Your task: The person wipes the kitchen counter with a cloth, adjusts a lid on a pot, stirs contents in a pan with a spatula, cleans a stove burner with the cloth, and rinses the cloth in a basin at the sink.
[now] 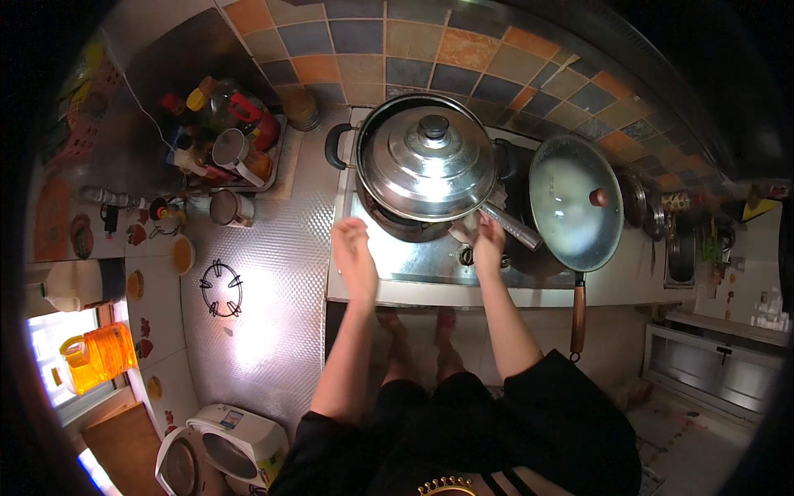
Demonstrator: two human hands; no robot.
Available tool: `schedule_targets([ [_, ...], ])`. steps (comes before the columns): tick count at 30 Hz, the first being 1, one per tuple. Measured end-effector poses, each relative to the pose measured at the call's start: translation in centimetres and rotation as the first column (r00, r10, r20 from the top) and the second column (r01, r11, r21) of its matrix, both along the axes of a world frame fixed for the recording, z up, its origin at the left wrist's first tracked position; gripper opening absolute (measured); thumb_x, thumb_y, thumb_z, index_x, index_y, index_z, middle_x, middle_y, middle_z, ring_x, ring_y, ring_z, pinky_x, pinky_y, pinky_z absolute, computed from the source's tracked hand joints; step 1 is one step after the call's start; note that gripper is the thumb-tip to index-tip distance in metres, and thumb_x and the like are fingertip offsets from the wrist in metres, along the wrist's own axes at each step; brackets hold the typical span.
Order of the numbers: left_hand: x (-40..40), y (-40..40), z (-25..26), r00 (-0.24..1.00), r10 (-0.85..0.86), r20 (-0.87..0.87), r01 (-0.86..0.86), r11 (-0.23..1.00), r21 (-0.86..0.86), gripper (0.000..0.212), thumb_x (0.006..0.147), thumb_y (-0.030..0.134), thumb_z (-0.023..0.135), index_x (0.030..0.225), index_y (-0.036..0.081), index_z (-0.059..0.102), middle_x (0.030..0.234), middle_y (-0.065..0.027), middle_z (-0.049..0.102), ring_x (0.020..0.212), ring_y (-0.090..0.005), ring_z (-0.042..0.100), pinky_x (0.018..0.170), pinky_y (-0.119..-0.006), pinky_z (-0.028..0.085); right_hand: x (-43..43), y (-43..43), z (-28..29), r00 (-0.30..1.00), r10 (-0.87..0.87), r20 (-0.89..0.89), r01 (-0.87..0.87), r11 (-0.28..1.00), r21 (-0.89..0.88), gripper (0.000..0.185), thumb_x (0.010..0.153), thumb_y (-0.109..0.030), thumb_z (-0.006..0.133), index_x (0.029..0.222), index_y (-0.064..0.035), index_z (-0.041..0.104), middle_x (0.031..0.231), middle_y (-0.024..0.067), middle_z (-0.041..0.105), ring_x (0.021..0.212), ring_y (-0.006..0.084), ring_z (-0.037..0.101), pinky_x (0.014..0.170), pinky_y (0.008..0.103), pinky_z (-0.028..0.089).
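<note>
A domed stainless steel lid [403, 167] with a black knob sits on a metal pan or steamer with black side handles, which stands over a darker pot [409, 229] on the left part of the stove. A metal long handle [513, 228] sticks out to the lower right. My right hand [489, 243] is just below that handle and holds a pale crumpled cloth [464, 228] against the pot's side. My left hand [355, 251] is raised at the stove's left front edge, fingers loosely bent, apart from the pot, with nothing in it.
A glass-lidded frying pan [574, 198] stands on the right burner, its wooden handle [578, 316] projecting over the counter's edge. On the left are a wire trivet [221, 288], a metal cup [231, 208], a tray of bottles [273, 177] and an opened rice cooker [229, 449].
</note>
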State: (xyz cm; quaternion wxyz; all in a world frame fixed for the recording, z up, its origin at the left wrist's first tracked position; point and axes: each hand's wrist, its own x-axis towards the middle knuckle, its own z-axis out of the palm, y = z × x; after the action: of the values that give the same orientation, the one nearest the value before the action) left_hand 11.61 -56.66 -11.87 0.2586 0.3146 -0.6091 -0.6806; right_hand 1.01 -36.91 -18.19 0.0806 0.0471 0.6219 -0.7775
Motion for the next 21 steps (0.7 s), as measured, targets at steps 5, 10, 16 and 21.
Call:
schedule_targets([
  [5,-4.5,-5.5,4.8,0.988,0.095,-0.120,-0.077,0.986,0.145,0.044,0.086,0.018,0.048,0.122,-0.004,0.037,0.111,-0.0130,0.048,0.099,-0.0179,0.047,0.087,-0.028,0.038,-3.8,-0.9,6.9,0.991,-0.130,-0.015,0.122,0.960,-0.253,0.043,0.090,-0.022,0.046,0.126,-0.0013,0.038,0.125,0.0100,0.044,0.115,0.0216,0.042,0.098,0.0347,0.031],
  [10,-7.1,-6.2,5.6,0.976,0.053,-0.213,0.031,0.928,0.370,0.049,0.083,0.008,0.051,0.127,-0.006,0.032,0.111,-0.0111,0.049,0.098,-0.0148,0.049,0.086,-0.024,0.039,-6.4,-0.8,9.6,0.999,0.049,-0.014,-0.051,0.935,-0.351,0.042,0.091,-0.017,0.044,0.127,0.0007,0.034,0.122,0.0161,0.047,0.114,0.0217,0.045,0.097,0.0357,0.035],
  [16,-5.3,-6.8,7.0,0.969,0.149,-0.199,-0.042,0.888,0.457,0.049,0.083,0.001,0.049,0.128,-0.006,0.031,0.120,-0.0152,0.044,0.105,-0.0189,0.049,0.093,-0.026,0.040,-5.4,-1.8,11.3,0.995,0.099,0.000,-0.094,0.947,-0.309,0.043,0.089,-0.013,0.047,0.127,0.0011,0.035,0.120,0.0147,0.049,0.110,0.0203,0.049,0.093,0.0322,0.040],
  [21,0.1,-8.2,8.6,0.933,0.241,-0.269,-0.109,0.898,0.427,0.042,0.084,0.002,0.048,0.125,-0.002,0.039,0.118,-0.0107,0.048,0.106,-0.0177,0.049,0.094,-0.030,0.039,-2.3,-4.3,14.7,0.973,0.231,-0.027,-0.232,0.959,-0.162,0.041,0.091,-0.016,0.045,0.128,0.0006,0.036,0.119,0.0110,0.051,0.106,0.0135,0.050,0.086,0.0256,0.042],
])
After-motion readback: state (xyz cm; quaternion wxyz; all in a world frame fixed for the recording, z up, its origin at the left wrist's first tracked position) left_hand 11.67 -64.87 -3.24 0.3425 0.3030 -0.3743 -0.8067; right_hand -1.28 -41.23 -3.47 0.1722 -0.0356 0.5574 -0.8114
